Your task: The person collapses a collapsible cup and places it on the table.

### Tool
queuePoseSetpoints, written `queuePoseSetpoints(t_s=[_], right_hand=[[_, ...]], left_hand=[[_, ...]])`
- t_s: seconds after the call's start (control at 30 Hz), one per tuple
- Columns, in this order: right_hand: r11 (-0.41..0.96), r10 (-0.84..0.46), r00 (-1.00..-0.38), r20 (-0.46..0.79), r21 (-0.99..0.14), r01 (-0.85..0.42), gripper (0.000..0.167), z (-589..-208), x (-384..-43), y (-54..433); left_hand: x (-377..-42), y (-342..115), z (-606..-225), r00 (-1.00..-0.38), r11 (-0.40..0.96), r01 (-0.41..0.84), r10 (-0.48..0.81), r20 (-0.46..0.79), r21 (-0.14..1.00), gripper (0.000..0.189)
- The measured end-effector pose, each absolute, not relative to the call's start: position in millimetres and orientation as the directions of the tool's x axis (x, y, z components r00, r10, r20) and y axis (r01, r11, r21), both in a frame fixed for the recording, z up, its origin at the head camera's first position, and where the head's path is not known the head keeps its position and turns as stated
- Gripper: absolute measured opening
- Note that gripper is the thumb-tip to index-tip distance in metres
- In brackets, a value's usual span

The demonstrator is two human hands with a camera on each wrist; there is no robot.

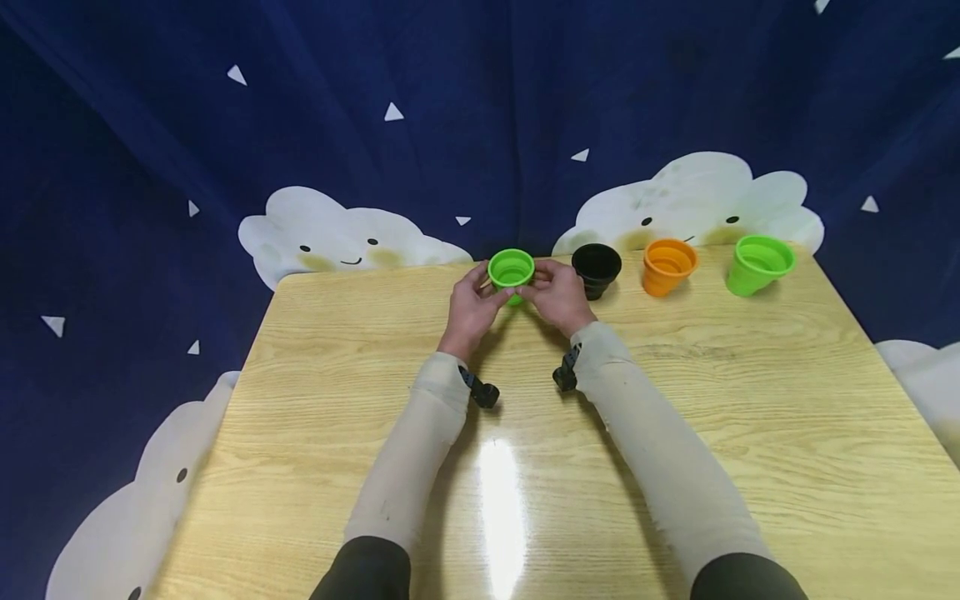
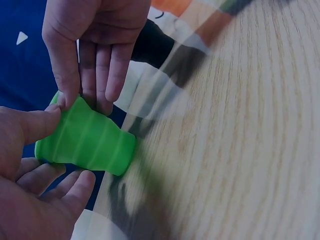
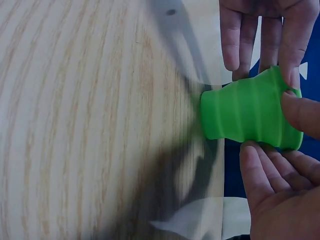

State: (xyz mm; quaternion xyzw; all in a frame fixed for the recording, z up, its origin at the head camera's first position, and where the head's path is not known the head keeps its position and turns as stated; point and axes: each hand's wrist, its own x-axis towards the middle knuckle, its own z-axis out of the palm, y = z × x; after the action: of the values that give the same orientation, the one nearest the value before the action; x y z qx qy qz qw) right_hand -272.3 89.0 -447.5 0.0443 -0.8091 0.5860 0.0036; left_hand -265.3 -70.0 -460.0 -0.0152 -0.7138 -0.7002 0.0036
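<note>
"What are we holding?"
"A ribbed green cup (image 1: 512, 268), mouth up near the far edge of the wooden table (image 1: 337, 417). Our left hand (image 1: 472, 310) and right hand (image 1: 561, 298) both pinch it."
"Can we see inside?"
"Yes, its green bottom. Rightward stand a black cup (image 1: 597, 265), too dark inside to judge, an orange cup (image 1: 667, 265) and a second green cup (image 1: 756, 267)."

Both arms (image 1: 408, 450) outstretched, fingers (image 2: 79, 194) perhaps slightly bent
</note>
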Motion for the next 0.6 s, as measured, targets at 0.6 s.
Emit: queuePoseSetpoints(t_s=[0.6], right_hand=[[0.290,-0.094,-0.995,0.046,-0.954,-0.072,0.051,-434,-270,95]], left_hand=[[-262,-79,-448,-0.996,0.136,0.074,0.056,0.067,0.988,0.074]])
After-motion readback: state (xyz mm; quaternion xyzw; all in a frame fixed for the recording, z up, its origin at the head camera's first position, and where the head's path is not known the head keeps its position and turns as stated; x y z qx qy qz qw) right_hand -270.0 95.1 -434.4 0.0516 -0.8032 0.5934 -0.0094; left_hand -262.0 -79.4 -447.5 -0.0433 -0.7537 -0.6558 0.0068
